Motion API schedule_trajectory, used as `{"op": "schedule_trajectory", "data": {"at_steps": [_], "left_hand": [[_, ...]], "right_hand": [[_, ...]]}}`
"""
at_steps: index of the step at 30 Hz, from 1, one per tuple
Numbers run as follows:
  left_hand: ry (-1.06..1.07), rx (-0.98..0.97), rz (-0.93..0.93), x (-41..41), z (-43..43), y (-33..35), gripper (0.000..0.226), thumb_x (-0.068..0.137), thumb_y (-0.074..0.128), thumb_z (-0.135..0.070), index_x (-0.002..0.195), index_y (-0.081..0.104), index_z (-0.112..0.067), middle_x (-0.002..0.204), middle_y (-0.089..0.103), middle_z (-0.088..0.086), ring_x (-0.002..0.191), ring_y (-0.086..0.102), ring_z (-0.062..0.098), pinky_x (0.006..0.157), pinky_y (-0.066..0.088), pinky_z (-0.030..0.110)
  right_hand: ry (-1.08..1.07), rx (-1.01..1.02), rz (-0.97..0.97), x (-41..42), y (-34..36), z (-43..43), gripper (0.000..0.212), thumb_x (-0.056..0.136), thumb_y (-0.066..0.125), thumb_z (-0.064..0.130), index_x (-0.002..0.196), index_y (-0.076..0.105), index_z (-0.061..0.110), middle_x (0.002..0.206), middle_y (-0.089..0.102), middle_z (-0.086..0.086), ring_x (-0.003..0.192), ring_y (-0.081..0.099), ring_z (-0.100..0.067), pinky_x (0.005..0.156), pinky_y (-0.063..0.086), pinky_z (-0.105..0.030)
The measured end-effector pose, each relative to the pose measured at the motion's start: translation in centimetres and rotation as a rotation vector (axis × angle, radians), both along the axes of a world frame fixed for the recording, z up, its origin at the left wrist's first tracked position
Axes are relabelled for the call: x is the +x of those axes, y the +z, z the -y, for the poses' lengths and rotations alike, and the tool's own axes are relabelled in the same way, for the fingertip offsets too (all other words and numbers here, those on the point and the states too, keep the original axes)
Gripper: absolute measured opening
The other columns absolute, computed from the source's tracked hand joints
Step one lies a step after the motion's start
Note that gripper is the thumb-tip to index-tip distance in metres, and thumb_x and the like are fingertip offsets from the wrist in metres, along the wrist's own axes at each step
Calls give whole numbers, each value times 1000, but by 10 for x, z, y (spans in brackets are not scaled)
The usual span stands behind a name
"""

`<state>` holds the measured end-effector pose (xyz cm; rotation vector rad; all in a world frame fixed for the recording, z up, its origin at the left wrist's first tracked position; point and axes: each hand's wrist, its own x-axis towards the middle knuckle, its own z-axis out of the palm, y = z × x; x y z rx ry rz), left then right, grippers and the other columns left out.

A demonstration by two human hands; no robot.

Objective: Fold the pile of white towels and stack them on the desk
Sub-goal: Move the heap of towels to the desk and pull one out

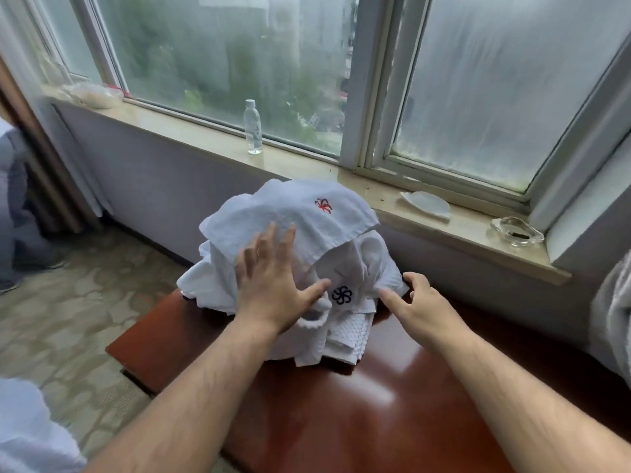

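A rumpled pile of white towels sits at the far end of the reddish-brown desk. The top towel bears a red emblem, and a lower one bears a dark blue emblem. My left hand lies flat against the near side of the pile, fingers spread and straight. My right hand hovers at the pile's right edge with its fingers loosely curled, the forefinger pointing at the cloth near the blue emblem. It holds nothing.
Behind the desk runs a window sill with a clear water bottle, a white dish and a glass ashtray. Patterned carpet lies to the left. A person's legs stand at the far left.
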<state>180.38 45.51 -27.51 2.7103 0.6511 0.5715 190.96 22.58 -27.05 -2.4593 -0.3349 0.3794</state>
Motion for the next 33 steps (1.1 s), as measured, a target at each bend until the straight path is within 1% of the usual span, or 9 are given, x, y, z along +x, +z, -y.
{"op": "schedule_trajectory", "data": {"at_steps": [4,6,8,12,16,22,26,30,33], "left_hand": [[127,-158,127,48,-54,-1,95,75,29,-92,156,13,-44,167,9,-2,148,4,20,122,2,52],[197,-336,59,68,-76,-3,107,63,29,-103,153,3,-52,167,2,-5,151,-1,23,120,5,57],[215,-483,-79,86,-94,-3,122,47,35,-108,149,-7,-58,167,-3,-7,152,-4,27,118,8,60],[143,-517,-250,110,-119,-5,130,34,38,-110,149,6,-57,160,15,-7,146,10,30,115,22,57],[121,-404,-249,111,-116,-15,117,36,36,-112,138,29,-54,140,29,-13,129,18,16,106,34,53],[165,-245,-237,93,-88,-18,94,50,31,-110,116,43,-45,119,35,-11,122,26,19,98,32,54],[158,-224,-248,73,-61,-7,87,56,32,-108,108,51,-40,113,39,-11,118,30,19,95,31,53],[125,-229,-216,59,-20,9,83,57,31,-108,98,52,-39,108,40,-13,113,31,17,94,36,50],[82,-240,-189,54,24,18,84,56,33,-107,98,54,-38,105,40,-15,109,32,15,94,40,50]], "right_hand": [[-108,250,-167,47,-6,-66,100,82,58,77,159,16,29,163,29,-6,144,36,-28,100,43,-39],[-173,352,-268,67,-7,-96,116,69,61,87,159,6,39,167,18,-4,149,27,-33,113,36,-55],[-207,415,-357,84,-7,-119,127,56,62,94,157,2,46,167,18,-3,148,28,-37,113,34,-63],[-268,516,-532,112,-18,-150,130,35,75,94,147,36,39,139,57,1,121,57,-31,91,52,-54],[-275,370,-652,119,-39,-157,131,31,71,98,136,53,22,122,67,-2,111,63,-28,98,52,-49],[-277,575,-569,107,-53,-131,88,41,82,86,108,65,31,104,75,9,102,68,-19,95,55,-43],[-244,731,-573,90,-49,-105,64,65,87,59,116,71,23,101,78,5,94,75,-16,78,61,-30],[-241,936,-502,72,-42,-63,43,74,87,35,112,75,18,107,77,-8,98,75,-26,85,59,-44],[-250,1018,-434,64,-34,-18,45,73,83,31,111,74,8,107,76,-15,99,74,-33,77,61,-40]]}}
